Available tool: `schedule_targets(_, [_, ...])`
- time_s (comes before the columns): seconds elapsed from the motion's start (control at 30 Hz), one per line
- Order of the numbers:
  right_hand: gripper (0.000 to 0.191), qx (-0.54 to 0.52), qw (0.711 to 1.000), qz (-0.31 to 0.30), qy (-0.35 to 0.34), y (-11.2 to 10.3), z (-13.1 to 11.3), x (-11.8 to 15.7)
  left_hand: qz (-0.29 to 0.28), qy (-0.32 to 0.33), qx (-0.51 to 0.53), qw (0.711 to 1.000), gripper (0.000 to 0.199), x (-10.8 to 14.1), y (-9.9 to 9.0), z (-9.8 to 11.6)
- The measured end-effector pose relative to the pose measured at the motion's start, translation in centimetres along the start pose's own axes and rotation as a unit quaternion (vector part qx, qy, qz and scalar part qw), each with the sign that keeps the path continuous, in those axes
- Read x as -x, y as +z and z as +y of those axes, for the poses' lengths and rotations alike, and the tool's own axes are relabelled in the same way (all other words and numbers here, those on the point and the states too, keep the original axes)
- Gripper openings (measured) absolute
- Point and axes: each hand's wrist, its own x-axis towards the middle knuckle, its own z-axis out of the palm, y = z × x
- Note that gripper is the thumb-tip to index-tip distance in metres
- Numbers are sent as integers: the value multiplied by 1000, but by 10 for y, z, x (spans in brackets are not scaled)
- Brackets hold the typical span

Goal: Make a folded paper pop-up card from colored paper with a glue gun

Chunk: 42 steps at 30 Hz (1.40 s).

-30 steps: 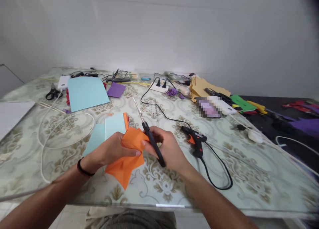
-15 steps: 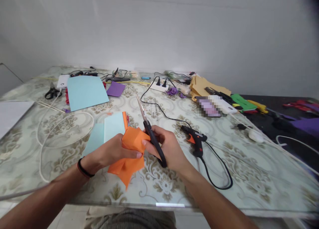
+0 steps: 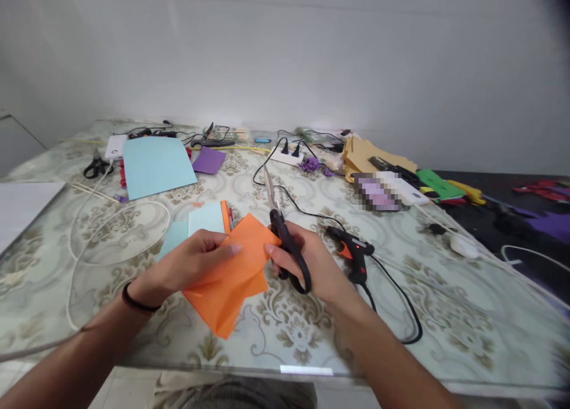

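While the left hand (image 3: pixel 196 260) pinches the folded orange paper sheet (image 3: pixel 231 278) at lower centre, the right hand (image 3: pixel 307 263) grips black-handled scissors (image 3: pixel 285 240) beside its right edge

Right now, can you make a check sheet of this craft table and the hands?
Surface: patterned table under glass.
Job's things: folded orange paper; black scissors, blades shut, pointing away.
Clutter: blue sheets, purple paper, second scissors, brown paper.
Hands: left hand holds the paper; right hand holds the scissors.
Cables: glue gun with black cord; white cable; power strip.
Surroundings: white wall.
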Motion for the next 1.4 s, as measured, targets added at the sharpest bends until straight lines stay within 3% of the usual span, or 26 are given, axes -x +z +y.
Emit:
schedule_targets(0.13, [35,27,1000,-8,-13,-17,2,0,80,33,35,996,49,1,-10,6])
schedule_targets(0.3, [41,139,987,-76,2,-34,8,-6,183,92,44,978,47,-1,-19,8])
schedule_targets(0.43, [36,239,967,-93,-1,-30,9,-10,223,119,35,967,48,-2,-19,11])
schedule_targets(0.6, [34,180,979,-92,22,-18,11,-7,258,130,29,957,48,-4,-23,10])
schedule_targets(0.7, [35,130,988,-79,42,-14,13,-5,260,144,20,955,48,-5,-26,8])
schedule_targets(0.97, [45,183,973,-125,-64,-24,13,2,237,180,-100,949,52,-3,-27,16])
schedule_targets(1.17, [34,243,956,-121,-110,-31,14,3,201,188,-199,941,51,-3,-35,26])
schedule_targets(1.27, [34,234,957,-138,-105,-37,15,4,164,173,-172,956,52,-5,-34,20])
schedule_targets(1.4, [38,188,957,-210,-66,-41,16,5,117,104,-81,984,54,-7,-29,5])
